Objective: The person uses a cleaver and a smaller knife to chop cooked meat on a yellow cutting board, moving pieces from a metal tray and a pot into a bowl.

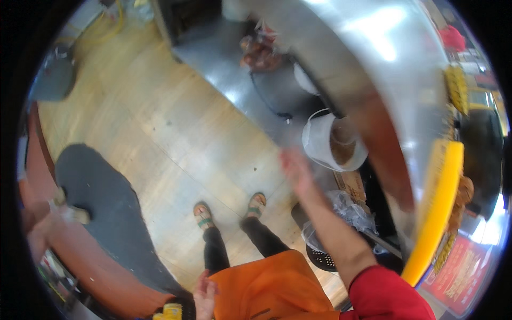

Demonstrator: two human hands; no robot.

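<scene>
My right hand [297, 173] reaches forward over the floor, blurred by motion, its fingers stretched out and nothing visible in them. Just to its right stands a white plastic bucket [316, 138] with a wire handle, tilted in my view and holding something brown. Down by my orange apron [268, 284], my left hand [205, 296] hangs with loosely bent fingers and no object in it. Yellow-labelled containers [173, 311] are close to its left. Beneath my right forearm is a clear plastic bag [348, 212], beside a dark perforated stool or crate [320, 256].
A steel counter [404, 92] runs along the right, with a yellow edge piece [436, 208] and a red sign [460, 272]. Under it sits a bag of brown items [262, 54]. On the left are a dark mat [108, 208], a grey bin [54, 78] and another person's blurred feet [80, 215].
</scene>
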